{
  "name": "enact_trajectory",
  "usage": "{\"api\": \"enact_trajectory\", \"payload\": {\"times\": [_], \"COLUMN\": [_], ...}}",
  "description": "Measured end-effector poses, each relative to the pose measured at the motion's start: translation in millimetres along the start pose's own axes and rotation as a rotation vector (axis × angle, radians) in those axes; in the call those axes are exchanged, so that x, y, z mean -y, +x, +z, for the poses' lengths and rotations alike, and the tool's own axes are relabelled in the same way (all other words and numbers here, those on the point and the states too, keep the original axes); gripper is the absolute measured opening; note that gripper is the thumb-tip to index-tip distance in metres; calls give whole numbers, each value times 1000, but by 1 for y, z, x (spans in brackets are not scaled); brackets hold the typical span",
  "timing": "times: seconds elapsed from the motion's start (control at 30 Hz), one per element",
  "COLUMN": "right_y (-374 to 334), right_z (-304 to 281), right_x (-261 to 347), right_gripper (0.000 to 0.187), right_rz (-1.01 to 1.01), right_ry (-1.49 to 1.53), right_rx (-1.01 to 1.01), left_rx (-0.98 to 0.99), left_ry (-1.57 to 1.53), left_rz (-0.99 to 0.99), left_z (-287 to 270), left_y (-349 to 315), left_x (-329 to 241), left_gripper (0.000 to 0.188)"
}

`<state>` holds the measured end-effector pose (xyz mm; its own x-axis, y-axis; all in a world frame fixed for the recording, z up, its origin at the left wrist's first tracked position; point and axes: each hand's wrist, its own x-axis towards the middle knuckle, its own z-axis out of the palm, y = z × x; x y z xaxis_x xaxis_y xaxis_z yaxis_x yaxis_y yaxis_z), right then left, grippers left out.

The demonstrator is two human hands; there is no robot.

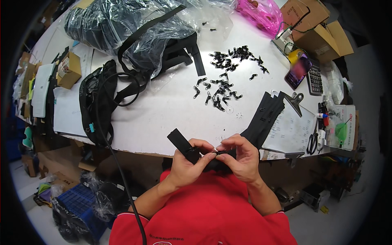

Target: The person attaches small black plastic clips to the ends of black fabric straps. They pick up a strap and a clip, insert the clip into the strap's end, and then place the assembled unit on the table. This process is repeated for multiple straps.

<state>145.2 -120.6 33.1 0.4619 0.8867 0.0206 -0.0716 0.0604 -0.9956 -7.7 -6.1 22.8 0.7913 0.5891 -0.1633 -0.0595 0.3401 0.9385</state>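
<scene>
My left hand (188,164) is closed on a black zipper strip (179,141), whose flat end sticks up past the fingers. My right hand (241,160) meets it at the table's front edge, thumb and forefinger pinched on the same strip. A small dark part between the fingertips is mostly hidden. Beyond my hands lie loose black zipper sliders (220,92) in a scattered group, with a denser pile of sliders (241,53) farther back. Beside my right hand is a stack of black zipper strips (264,116) lying at a slant.
A clipboard (292,126) with paper lies at right, near scissors (312,143), a phone (298,71) and a calculator (315,81). Clear plastic bags (114,28) fill the back left. A black cable (112,153) runs down past my left arm. An open carton (326,43) stands back right.
</scene>
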Motion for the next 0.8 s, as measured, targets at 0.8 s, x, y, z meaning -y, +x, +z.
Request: {"api": "enact_trajectory", "payload": {"times": [0.8], "right_y": [-8], "right_z": [18], "right_x": [6], "right_gripper": [21], "right_rz": [-381], "right_ry": [-491], "right_rx": [-219], "left_rx": [-64], "left_ry": [168], "left_rz": [276], "left_z": [2], "left_y": [7], "left_x": [3], "left_gripper": [17]}}
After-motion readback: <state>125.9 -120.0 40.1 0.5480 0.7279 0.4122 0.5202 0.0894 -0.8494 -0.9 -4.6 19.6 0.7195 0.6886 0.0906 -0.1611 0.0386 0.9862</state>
